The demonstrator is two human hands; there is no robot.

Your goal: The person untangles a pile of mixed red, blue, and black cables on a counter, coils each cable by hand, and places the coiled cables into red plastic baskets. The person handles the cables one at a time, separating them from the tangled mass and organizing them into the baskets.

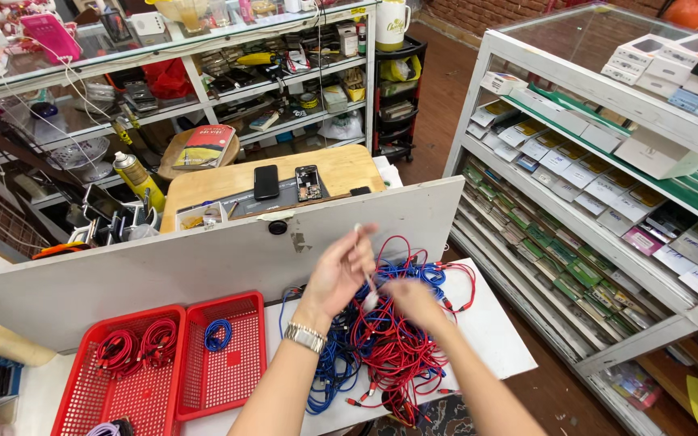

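Observation:
My left hand (341,270), with a metal watch on its wrist, is raised over a tangled pile of red and blue cables (389,339) on a white table (486,331). It pinches a thin white cable (363,262) that runs down to my right hand (414,300). My right hand grips the lower part of that white cable just above the pile. Left of the pile stand two red baskets: one (119,367) holds coiled red cables, the other (224,355) holds one small blue coil (218,333).
A white board (203,258) stands upright behind the table. Beyond it is a wooden bench (341,171) with phones on a mat. A glass display case (599,186) full of boxed goods lines the right side. Cluttered shelves (203,81) stand at the back.

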